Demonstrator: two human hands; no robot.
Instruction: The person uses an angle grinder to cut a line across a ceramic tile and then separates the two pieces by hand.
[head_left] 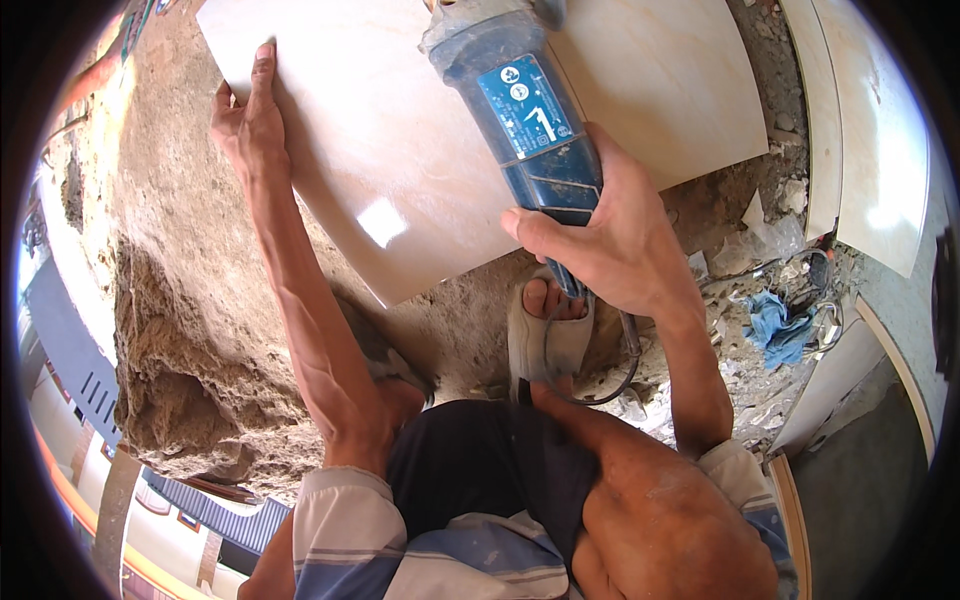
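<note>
Blue angle grinder held across a large pale tile, seen from above.
The tile lies beyond the feet on rough, earthen-looking ground, its near corner toward the wearer; the left hand is at its left edge, thumb flat on the glossy face and the other fingers curled at the rim, closed on the tile as far as can be seen; the right hand is wrapped around the grinder's rear handle, thumb across the top; the tool's head runs to the upper border, so contact with the tile cannot be told; a dark cable loops beside the sandal; at right lie a blue cloth, broken rubble and further pale panels.
</note>
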